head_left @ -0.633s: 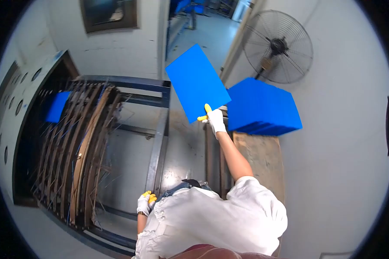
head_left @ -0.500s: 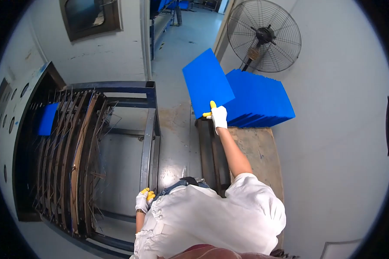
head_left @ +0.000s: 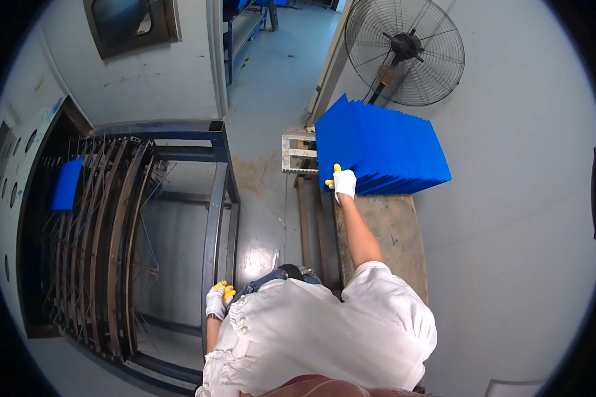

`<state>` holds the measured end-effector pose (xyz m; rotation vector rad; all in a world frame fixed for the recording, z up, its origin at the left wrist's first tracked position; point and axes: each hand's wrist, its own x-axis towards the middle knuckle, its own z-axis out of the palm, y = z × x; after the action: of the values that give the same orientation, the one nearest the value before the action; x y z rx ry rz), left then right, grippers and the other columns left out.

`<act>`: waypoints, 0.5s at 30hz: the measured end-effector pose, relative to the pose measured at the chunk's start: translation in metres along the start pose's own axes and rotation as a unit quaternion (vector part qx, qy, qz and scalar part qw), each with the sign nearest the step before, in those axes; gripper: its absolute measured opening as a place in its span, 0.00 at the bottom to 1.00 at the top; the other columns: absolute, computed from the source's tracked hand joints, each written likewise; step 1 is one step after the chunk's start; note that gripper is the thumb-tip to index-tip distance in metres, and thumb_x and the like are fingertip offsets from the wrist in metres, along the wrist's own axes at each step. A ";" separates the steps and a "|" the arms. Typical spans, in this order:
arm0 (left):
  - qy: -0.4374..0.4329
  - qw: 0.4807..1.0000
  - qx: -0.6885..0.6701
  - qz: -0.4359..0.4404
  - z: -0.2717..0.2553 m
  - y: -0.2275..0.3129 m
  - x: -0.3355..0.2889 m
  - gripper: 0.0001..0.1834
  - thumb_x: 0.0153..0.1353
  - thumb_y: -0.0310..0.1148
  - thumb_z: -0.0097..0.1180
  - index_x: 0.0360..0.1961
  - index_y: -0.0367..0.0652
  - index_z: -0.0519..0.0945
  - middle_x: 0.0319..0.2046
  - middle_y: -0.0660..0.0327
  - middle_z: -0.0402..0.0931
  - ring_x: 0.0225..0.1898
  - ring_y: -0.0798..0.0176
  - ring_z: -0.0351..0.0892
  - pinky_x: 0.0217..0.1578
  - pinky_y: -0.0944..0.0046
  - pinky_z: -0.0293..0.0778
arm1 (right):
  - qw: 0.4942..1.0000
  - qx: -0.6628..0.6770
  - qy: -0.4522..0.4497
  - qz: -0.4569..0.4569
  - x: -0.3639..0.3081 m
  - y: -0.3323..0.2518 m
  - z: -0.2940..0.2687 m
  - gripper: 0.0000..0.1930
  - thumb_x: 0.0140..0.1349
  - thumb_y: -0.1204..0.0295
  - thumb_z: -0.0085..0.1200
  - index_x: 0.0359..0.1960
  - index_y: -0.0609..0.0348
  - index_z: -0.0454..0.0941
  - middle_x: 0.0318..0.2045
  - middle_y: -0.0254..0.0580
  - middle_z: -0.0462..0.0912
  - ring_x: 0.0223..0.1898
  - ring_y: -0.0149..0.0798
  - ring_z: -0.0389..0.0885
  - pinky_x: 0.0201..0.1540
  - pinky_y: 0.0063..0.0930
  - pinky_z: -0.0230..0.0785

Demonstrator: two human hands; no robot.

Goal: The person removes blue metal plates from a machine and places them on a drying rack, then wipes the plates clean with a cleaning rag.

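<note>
My right hand [head_left: 344, 182], in a white glove with yellow fingertips, is closed on the lower edge of a blue sheet [head_left: 338, 135]. That thin, flat panel stands on edge against the left end of a row of similar blue sheets [head_left: 404, 142]. The row rests on a worn wooden bench [head_left: 384, 225]. Low at my left side, my left hand [head_left: 218, 300] is gloved the same way, its fingers curled, with nothing visible in them. It is beside the dark metal frame [head_left: 213, 231].
A rack [head_left: 106, 245] of brown bars and thin wires stands left, with one blue sheet [head_left: 67, 185] at its far side. Behind the bench is a caged fan [head_left: 404, 49]. A pale slatted piece [head_left: 298, 153] juts out left of the row. Ahead, a doorway shows a floor [head_left: 291, 59].
My right hand has moved slightly right and nearer, bringing the tilted blue sheet against the row. The pale slatted piece behind it has come into view. My left hand stays low at my side.
</note>
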<state>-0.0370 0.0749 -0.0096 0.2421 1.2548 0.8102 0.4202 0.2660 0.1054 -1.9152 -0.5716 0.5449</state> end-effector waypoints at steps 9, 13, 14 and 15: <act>0.011 1.000 0.008 0.007 0.007 0.003 -0.008 0.09 0.54 0.28 0.39 0.38 0.43 0.67 0.29 0.55 0.72 0.24 0.61 0.73 0.20 0.67 0.68 | 0.938 -0.022 -0.252 0.238 0.003 0.029 -0.009 0.23 0.51 0.53 0.44 0.26 0.67 0.68 0.21 0.50 0.74 0.18 0.46 0.75 0.17 0.31 0.69; 0.017 1.000 0.008 0.004 0.004 0.003 -0.007 0.09 0.54 0.27 0.38 0.36 0.42 0.68 0.29 0.54 0.72 0.24 0.60 0.73 0.21 0.66 0.68 | 0.898 -0.033 -0.351 0.262 -0.033 0.066 0.008 0.06 0.50 0.73 0.41 0.29 0.59 0.68 0.25 0.48 0.74 0.24 0.46 0.75 0.22 0.37 0.72; 0.012 1.000 0.007 0.005 0.003 0.006 -0.004 0.09 0.54 0.27 0.38 0.36 0.42 0.68 0.29 0.54 0.72 0.24 0.60 0.73 0.21 0.66 0.68 | 0.878 -0.022 -0.387 0.281 -0.038 0.083 0.016 0.07 0.51 0.72 0.41 0.29 0.62 0.68 0.27 0.50 0.74 0.25 0.47 0.75 0.22 0.36 0.72; -0.001 1.000 0.000 -0.001 -0.004 0.005 -0.001 0.09 0.53 0.27 0.37 0.36 0.42 0.68 0.28 0.54 0.72 0.24 0.59 0.73 0.21 0.65 0.69 | 0.865 -0.041 -0.408 0.290 -0.050 0.089 0.031 0.09 0.51 0.72 0.40 0.30 0.64 0.68 0.28 0.51 0.74 0.26 0.48 0.76 0.23 0.37 0.72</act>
<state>-0.0431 0.0771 -0.0072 0.2423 1.2534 0.8082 0.3755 0.2245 0.0182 -1.8708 -0.5235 1.7959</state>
